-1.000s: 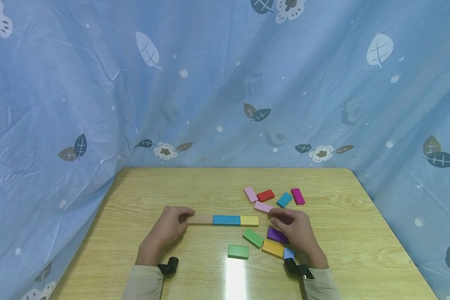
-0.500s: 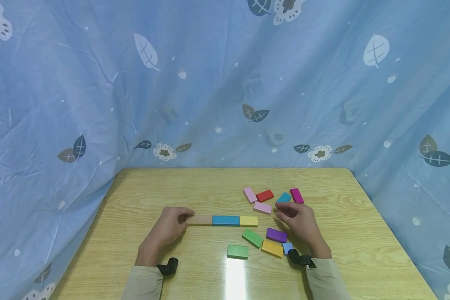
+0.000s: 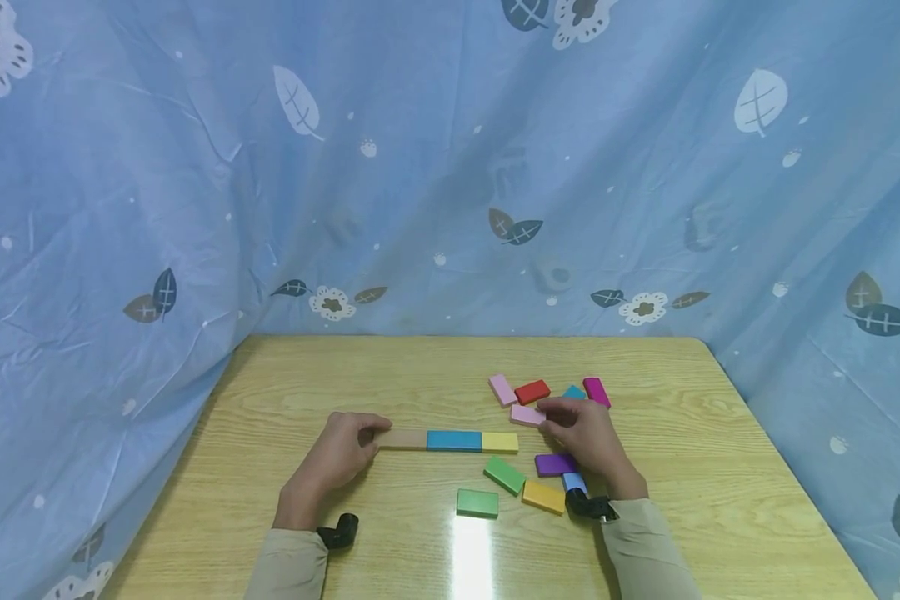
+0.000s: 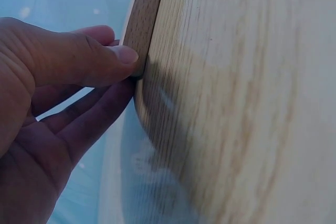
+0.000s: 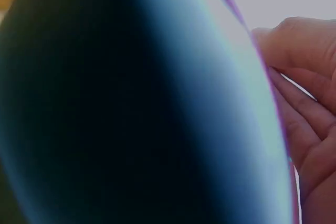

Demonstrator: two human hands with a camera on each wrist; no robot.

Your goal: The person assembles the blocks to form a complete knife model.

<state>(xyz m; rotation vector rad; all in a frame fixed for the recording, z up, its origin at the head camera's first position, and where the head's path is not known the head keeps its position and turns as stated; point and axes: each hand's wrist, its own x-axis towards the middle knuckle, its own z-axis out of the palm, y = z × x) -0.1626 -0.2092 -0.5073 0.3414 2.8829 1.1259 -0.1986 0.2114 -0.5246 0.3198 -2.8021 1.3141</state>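
Observation:
In the head view, my left hand [image 3: 341, 450] pinches the left end of a plain wooden block [image 3: 405, 439]. The left wrist view shows the thumb and fingers on that plain block [image 4: 144, 17]. It lines up end to end with a blue block [image 3: 454, 441] and a yellow block [image 3: 500, 442]. My right hand [image 3: 591, 435] has thumb and index finger on either side of the right end of a pink block [image 3: 527, 415]. A blurred dark and blue shape [image 5: 220, 103] hides most of the right wrist view, leaving part of the right hand [image 5: 310, 98] visible.
Behind lie another pink block [image 3: 502, 389], a red block [image 3: 532, 392], a partly hidden blue block [image 3: 574, 392] and a magenta block [image 3: 596, 392]. In front are green blocks [image 3: 477, 502], an orange block [image 3: 543, 497], a purple block [image 3: 554, 465] and a light blue block [image 3: 573, 482].
My right hand moved away from the pink block to the right, then back left to its end. The purple and light blue blocks near the right wrist shifted slightly. My left hand stayed put.

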